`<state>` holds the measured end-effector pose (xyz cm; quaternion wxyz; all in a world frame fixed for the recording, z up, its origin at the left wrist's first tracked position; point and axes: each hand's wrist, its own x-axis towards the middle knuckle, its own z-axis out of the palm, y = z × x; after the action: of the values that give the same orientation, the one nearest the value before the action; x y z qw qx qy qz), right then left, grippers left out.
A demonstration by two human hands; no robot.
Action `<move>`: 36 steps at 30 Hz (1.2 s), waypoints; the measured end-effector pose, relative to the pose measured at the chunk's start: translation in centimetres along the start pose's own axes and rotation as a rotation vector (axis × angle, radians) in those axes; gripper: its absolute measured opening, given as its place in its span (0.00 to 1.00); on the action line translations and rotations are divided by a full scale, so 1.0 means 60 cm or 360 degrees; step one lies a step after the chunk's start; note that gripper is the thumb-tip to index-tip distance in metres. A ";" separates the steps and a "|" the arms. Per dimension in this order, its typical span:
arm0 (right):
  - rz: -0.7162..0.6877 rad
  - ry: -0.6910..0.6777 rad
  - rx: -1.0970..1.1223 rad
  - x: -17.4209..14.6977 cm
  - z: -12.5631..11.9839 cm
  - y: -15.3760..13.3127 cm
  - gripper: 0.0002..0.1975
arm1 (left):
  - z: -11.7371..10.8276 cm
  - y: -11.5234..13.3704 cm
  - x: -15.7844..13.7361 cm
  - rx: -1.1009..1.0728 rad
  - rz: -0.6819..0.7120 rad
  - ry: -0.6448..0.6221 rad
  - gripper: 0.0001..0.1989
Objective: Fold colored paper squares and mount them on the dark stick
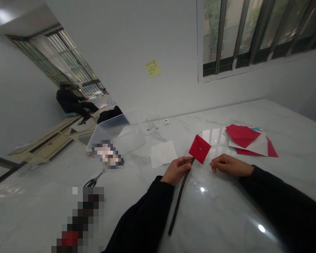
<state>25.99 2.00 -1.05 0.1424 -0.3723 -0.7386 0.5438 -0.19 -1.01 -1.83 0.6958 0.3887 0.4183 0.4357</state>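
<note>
My left hand (178, 170) is closed around a thin brown stick (179, 196) near its upper end. At the top of the stick sits a red folded paper square (197, 144) with a small metal pin head (200, 149) at its middle. The stick's lower end reaches down toward the front of the table. To the right of the red paper, my right hand (230, 165) is held with curled fingers, apart from the paper; whether anything small is in them cannot be made out. A white paper sheet (162, 155) lies behind my left hand.
Red, white and blue paper sheets (243, 136) lie stacked at the right on the marble-patterned table (137, 211). Scissors (92, 182) and a clear plastic bin (131, 138) stand left, near blurred-out items. A yellow note (153, 68) is on the wall. Another person (71, 100) sits far left.
</note>
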 end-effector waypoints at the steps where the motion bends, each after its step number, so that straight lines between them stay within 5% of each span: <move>1: 0.0004 0.0050 0.0018 0.002 -0.002 0.003 0.24 | 0.000 0.001 0.000 0.0006 -0.0006 -0.0001 0.21; 8: 0.0059 0.0605 0.0067 0.010 -0.010 0.025 0.20 | 0.002 0.005 0.000 0.0050 -0.0022 0.0013 0.21; 13: 0.0083 0.1007 0.0022 0.010 -0.010 0.024 0.30 | -0.004 0.000 0.004 0.0098 -0.0034 -0.0038 0.22; 18: -0.0031 0.1157 -0.0150 -0.002 -0.023 0.012 0.30 | -0.013 -0.006 0.007 0.0185 -0.0045 -0.0078 0.20; 20: 0.0017 0.0678 -0.0138 -0.016 -0.031 0.003 0.22 | -0.013 -0.007 0.007 0.0179 -0.0025 -0.0082 0.20; 23: 0.0048 -0.0839 -0.0021 -0.039 -0.032 -0.013 0.14 | -0.011 -0.006 0.006 0.0165 0.0003 -0.0079 0.20; 24: 0.0031 -0.1179 0.0024 -0.043 -0.030 -0.018 0.14 | -0.010 -0.005 0.006 0.0157 0.0007 -0.0073 0.21; 25: -0.0006 -0.1275 0.0074 -0.045 -0.026 -0.021 0.14 | -0.009 -0.004 0.005 0.0148 0.0008 -0.0064 0.21; 31: -0.0087 -0.0620 0.0164 -0.018 -0.012 -0.009 0.11 | -0.003 0.000 0.003 0.0111 0.0001 -0.0017 0.22; 36: 0.0200 0.0358 0.0140 0.003 -0.022 0.022 0.12 | -0.005 -0.001 0.005 0.0140 0.0001 -0.0022 0.21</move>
<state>27.21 3.24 -1.82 0.2061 -0.4697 -0.6686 0.5384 -0.38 -0.71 -2.04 0.6808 0.4218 0.4322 0.4144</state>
